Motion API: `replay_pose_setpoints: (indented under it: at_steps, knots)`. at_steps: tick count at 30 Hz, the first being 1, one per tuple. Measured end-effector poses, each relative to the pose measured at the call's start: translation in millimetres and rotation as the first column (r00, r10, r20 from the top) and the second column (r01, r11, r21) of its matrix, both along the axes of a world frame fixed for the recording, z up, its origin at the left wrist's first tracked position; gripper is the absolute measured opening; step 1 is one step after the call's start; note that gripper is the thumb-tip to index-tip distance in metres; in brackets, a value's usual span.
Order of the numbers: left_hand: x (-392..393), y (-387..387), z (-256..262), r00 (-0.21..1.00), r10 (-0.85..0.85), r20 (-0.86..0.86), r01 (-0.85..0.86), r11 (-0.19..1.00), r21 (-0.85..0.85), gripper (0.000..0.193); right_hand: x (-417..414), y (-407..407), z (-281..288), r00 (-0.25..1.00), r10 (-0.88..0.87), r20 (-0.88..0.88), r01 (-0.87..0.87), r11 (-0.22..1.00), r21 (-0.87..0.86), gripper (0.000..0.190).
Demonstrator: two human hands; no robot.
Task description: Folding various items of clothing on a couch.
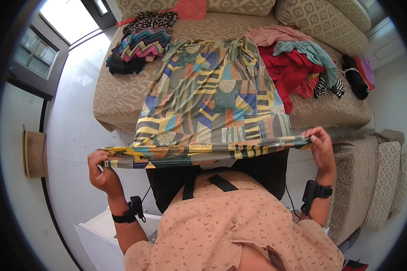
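Observation:
A long garment with a geometric print (pixel 217 98) lies spread over the sofa seat, its near end drawn out over the seat's front edge toward me. My left hand (pixel 103 172) pinches the left corner of that near hem. At the other corner, my right hand (pixel 320 149) grips the cloth between thumb and fingers. Between the two hands the hem is stretched nearly straight across, above my lap, with the edge doubled or rolled in a band. The garment's far end, gathered in folds, reaches toward the back cushions.
The patterned sofa (pixel 122 98) carries a stack of folded clothes (pixel 146 40) at left and a loose pile of red, pink and teal clothes (pixel 291 64) at right. A black rolled bundle (pixel 355 78) lies at its right end. A cardboard box (pixel 35 154) stands by the left wall.

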State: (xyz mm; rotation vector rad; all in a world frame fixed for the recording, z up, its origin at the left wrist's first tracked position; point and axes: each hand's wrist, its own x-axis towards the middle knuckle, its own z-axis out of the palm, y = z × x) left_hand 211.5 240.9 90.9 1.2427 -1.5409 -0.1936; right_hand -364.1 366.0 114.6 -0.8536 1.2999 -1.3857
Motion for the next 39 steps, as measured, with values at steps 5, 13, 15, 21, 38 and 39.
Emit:
replay_pose_setpoints:
  at_steps: [5,13,15,21,38,39]
  knots:
    - [-12,-61,10,0.996,-0.005,0.085,-0.003,0.996,0.092,0.022,-17,-68,-3,0.995,-0.099,0.009,0.1,0.992,-0.074,0.007]
    - [-14,-214,-5,1.0,-0.007,0.008,0.005,0.97,0.241,0.016,-46,-236,-10,0.995,-0.073,0.063,0.088,0.957,-0.277,0.018]
    - [-12,-267,-11,0.992,-0.021,-0.126,0.042,0.985,0.167,0.014,-54,-287,-11,0.988,-0.037,0.15,0.088,0.933,-0.348,0.021]
    - [-62,-326,-15,0.991,-0.055,-0.121,0.09,0.946,0.31,0.057,-30,-361,-31,0.828,-0.386,-0.406,0.298,0.918,-0.263,0.034]
    - [-85,-200,-119,0.909,-0.244,0.339,-0.047,0.746,0.664,0.065,38,-233,-121,0.265,-0.07,-0.962,0.143,0.989,-0.033,0.067]
    - [-89,-195,-117,0.925,-0.206,0.319,-0.057,0.756,0.652,0.066,40,-229,-117,0.315,-0.076,-0.946,0.211,0.978,-0.009,0.068]
